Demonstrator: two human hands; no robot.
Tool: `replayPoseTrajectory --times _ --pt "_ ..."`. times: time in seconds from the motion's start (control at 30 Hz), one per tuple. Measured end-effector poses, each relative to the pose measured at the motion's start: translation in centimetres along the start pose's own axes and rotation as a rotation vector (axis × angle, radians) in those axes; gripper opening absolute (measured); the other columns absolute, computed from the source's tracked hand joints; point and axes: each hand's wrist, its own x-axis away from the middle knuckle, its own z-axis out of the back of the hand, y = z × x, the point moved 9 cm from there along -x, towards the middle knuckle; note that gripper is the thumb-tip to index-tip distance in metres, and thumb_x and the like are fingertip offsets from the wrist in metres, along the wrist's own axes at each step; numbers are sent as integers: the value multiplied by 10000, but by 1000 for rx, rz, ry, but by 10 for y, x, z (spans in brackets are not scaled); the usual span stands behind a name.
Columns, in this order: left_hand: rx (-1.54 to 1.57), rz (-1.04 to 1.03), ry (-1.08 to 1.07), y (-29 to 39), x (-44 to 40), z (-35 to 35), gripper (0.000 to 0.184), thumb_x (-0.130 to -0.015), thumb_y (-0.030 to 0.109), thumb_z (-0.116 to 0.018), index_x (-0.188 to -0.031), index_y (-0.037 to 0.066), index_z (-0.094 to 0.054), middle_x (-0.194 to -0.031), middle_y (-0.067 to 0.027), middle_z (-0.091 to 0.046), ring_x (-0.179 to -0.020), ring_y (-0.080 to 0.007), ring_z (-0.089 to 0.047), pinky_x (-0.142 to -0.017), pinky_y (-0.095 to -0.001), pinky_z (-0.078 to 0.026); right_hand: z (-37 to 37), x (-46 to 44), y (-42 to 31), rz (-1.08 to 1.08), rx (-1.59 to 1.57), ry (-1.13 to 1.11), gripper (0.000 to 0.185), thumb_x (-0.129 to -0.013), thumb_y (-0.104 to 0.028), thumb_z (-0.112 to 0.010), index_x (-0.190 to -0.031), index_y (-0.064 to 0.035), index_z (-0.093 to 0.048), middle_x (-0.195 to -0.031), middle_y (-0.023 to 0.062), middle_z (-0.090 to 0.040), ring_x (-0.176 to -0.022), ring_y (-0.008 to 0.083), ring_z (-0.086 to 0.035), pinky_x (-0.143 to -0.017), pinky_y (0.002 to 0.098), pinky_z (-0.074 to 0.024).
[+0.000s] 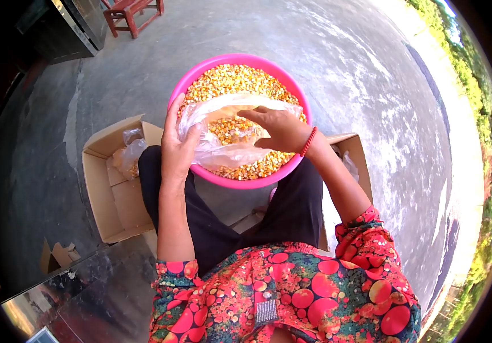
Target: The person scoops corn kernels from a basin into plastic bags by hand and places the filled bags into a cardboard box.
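A pink basin full of yellow and orange corn kernels rests at my lap. Over the kernels lies a clear plastic bag, its mouth spread wide, with kernels visible in its opening. My left hand grips the bag's left edge between thumb and fingers, at the basin's left rim. My right hand, a red bracelet on its wrist, reaches over the right part of the bag opening with thumb and fingers apart and nothing seen between them.
On the left stands an open cardboard box with a plastic bag of kernels inside. Another cardboard box with clear plastic is by my right leg. A red wooden chair is at the upper left. A shiny dark surface sits lower left.
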Motion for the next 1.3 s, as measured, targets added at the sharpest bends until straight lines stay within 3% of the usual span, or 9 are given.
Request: replayPoseTrajectory --times 0.17,0.27,0.33,0.4,0.5,0.6,0.83,1.13,1.3 --pt "320 267 -369 -31 12 -13 320 -850 -33 -460 -1144 25 -572 -961 -32 -605 -557 -19 -397 -508 -184 -333 -15 12 -2 172 38 20 756 -634 -140 -709 -1311 -91 -377 -1069 193 -568 -923 322 -584 -821 383 -462" --pt "257 300 -430 -31 14 -15 275 -811 -44 -502 -1048 9 -630 -921 -2 -572 -651 -31 -450 -584 -184 -386 -21 14 -8 -22 -277 -346 569 -732 -96 -648 -1264 -76 -448 -1084 150 -583 -851 210 -615 -728 318 -492" --pt "148 310 -407 -23 16 -26 298 -798 -37 -516 -1077 6 -613 -964 -10 -576 -714 -41 -482 -635 -188 -407 8 8 -9 5 -936 -144 291 -831 -122 -581 -1114 -53 -573 -867 44 -639 -722 102 -603 -572 231 -493" --pt "37 320 -378 -22 18 -32 328 -786 -29 -530 -1105 3 -595 -1007 -19 -580 -777 -52 -514 -686 -193 -428 37 -1 20 -52 -1035 149 199 -881 -131 -533 -1039 -33 -605 -823 -14 -628 -727 42 -574 -542 180 -459" --pt "84 347 -474 -28 22 -43 469 -727 -38 -541 -1194 3 -531 -1112 -38 -570 -926 -68 -527 -838 -216 -412 37 -29 84 -122 -961 376 209 -891 -156 -523 -1043 -36 -602 -872 21 -629 -802 81 -588 -647 227 -489" --pt "118 430 -572 -27 27 -47 514 -708 -40 -531 -1220 -4 -505 -1125 -43 -562 -977 -88 -524 -873 -233 -403 9 -56 127 -158 -318 391 368 -866 -294 -546 -1197 -137 -520 -1194 159 -491 -1103 279 -496 -919 398 -412" --pt "157 354 -574 -20 22 -45 528 -711 -11 -522 -1236 -31 -473 -1151 -70 -549 -1023 -100 -518 -899 -253 -403 -43 -69 132 -196 107 286 354 -872 -387 -468 -1153 -179 -518 -1216 72 -466 -1172 272 -419 -936 486 -340" --pt "142 344 -429 -33 14 -38 458 -764 27 -615 -1206 -10 -503 -1109 -62 -562 -987 -97 -528 -850 -232 -429 -30 -52 125 -109 23 419 162 -847 -218 -540 -862 -72 -607 -758 132 -593 -683 273 -588 -605 354 -458" --pt "128 339 -381 -36 12 -33 449 -760 -5 -608 -1199 -3 -511 -1069 -55 -577 -939 -94 -546 -815 -225 -446 -13 -46 157 -497 -1059 553 223 -878 -206 -491 -784 -41 -607 -559 -31 -450 -459 64 -377 -416 238 -311"
